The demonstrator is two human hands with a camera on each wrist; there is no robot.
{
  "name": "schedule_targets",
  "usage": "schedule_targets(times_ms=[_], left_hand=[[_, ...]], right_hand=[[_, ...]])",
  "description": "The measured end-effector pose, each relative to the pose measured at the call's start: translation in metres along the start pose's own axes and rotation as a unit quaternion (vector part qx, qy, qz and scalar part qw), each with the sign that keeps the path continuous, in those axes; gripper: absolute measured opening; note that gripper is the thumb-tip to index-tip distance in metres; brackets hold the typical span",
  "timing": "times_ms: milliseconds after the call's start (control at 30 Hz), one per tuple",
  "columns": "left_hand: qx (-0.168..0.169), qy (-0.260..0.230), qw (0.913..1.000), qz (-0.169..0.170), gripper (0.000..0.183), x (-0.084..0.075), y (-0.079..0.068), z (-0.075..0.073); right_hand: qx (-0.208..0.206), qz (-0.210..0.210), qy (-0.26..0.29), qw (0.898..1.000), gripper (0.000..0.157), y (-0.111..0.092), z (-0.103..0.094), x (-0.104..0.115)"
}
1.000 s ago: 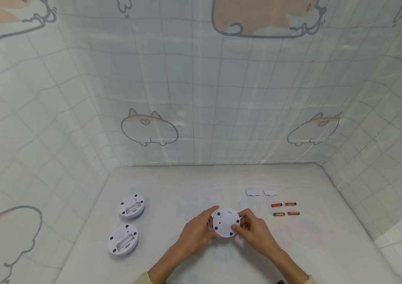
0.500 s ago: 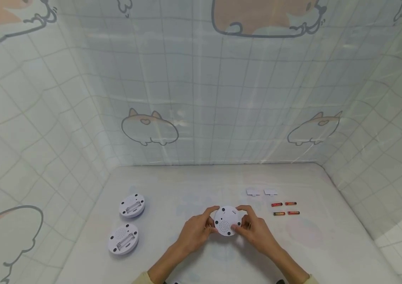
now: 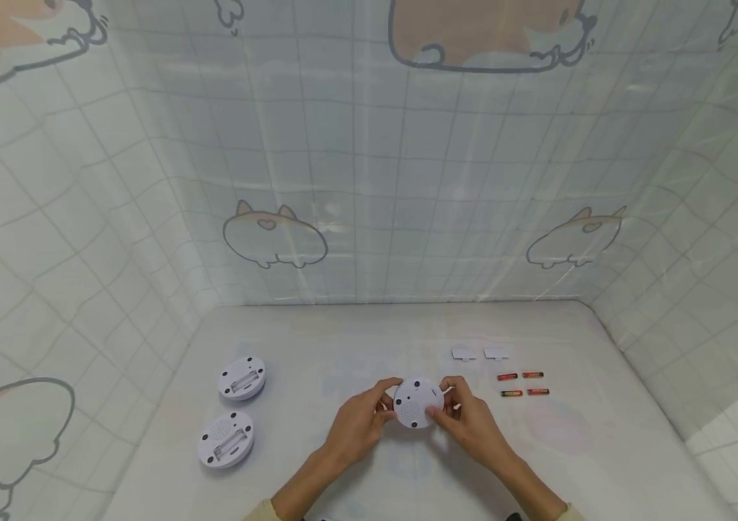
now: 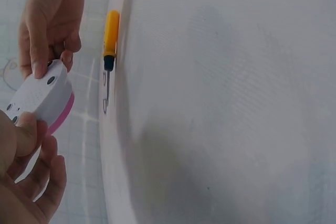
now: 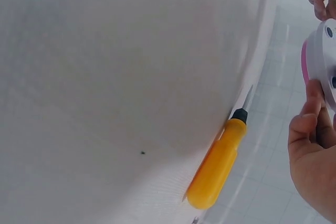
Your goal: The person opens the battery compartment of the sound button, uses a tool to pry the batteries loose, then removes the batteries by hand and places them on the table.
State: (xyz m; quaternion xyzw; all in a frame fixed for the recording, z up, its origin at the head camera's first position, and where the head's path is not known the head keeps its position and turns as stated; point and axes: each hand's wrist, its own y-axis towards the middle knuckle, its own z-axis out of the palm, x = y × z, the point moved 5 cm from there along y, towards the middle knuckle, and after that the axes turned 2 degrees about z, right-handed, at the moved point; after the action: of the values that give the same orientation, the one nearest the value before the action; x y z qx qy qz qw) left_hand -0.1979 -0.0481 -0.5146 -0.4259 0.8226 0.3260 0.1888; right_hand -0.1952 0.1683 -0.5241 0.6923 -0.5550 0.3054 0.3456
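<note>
A round white battery-powered device (image 3: 416,404) is held between both hands, above the middle of the table. Its underside, with dark round feet and a patch of small holes, faces up. My left hand (image 3: 357,425) pinches its left edge between thumb and fingers. On the right edge, my right hand (image 3: 472,422) grips it, thumb pressed on the underside and fingers behind. A pink rim (image 4: 62,115) shows on its lower side in the left wrist view. The right thumb and fingers cover part of the underside.
Two similar white devices (image 3: 242,378) (image 3: 226,440) lie on the left with bare battery bays. Two white covers (image 3: 464,354) (image 3: 495,353) and several red batteries (image 3: 508,376) lie at right. A yellow-handled screwdriver (image 5: 216,163) lies along the near edge.
The device has turned clockwise between my hands and shifted slightly up and to the right. Fingers have moved a little along its rim. The things on the table stay where they were.
</note>
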Motion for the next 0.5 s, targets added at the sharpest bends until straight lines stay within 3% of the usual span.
schedule_targets(times_ms=[100, 300, 500], left_hand=[[0.010, -0.005, 0.9999, -0.004, 0.057, 0.0019, -0.0006, 0.0014], [0.020, -0.010, 0.9997, -0.006, 0.052, 0.0016, -0.0002, 0.0027], [0.037, -0.022, 0.9989, -0.019, 0.050, -0.0019, -0.0006, 0.0049]], right_hand=[[0.007, 0.010, -0.003, 1.000, 0.048, 0.0003, 0.0000, -0.0001], [0.032, 0.011, -0.034, 0.999, 0.067, -0.0004, 0.0043, -0.0022], [0.039, 0.020, -0.017, 0.999, 0.063, -0.0008, 0.0067, -0.0033]])
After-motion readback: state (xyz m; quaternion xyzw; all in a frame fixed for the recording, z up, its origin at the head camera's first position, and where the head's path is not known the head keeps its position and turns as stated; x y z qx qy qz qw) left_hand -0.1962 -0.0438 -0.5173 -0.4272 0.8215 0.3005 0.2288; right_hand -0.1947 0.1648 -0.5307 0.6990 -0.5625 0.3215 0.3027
